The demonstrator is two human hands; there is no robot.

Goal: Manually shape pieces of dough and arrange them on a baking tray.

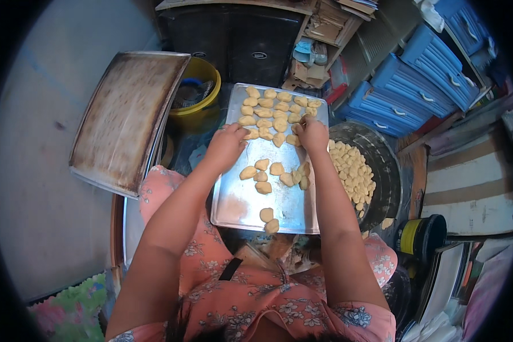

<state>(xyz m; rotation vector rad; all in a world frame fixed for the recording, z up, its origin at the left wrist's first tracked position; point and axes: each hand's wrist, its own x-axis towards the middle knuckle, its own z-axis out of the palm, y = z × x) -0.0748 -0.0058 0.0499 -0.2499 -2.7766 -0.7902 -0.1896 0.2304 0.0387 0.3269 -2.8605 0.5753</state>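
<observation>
**Tray on your lap, bowl to your right**

The baking tray (233, 205) lay across your knees, straight ahead of you. Dough pieces (276, 111) sat in rows at its far end, a loose cluster lay mid-tray, and two more rested near the edge closest to you. Your left hand (227, 143) and right hand (312, 134) were over the tray, just below the rows. The bowl (382, 165) of dough pieces stood to your right, touching the tray's side. A second tray (125, 117) lay to your left, with a bucket (202, 91) between the two trays at the far end. Drawer units (416, 85) stood beyond the bowl, far right.
</observation>
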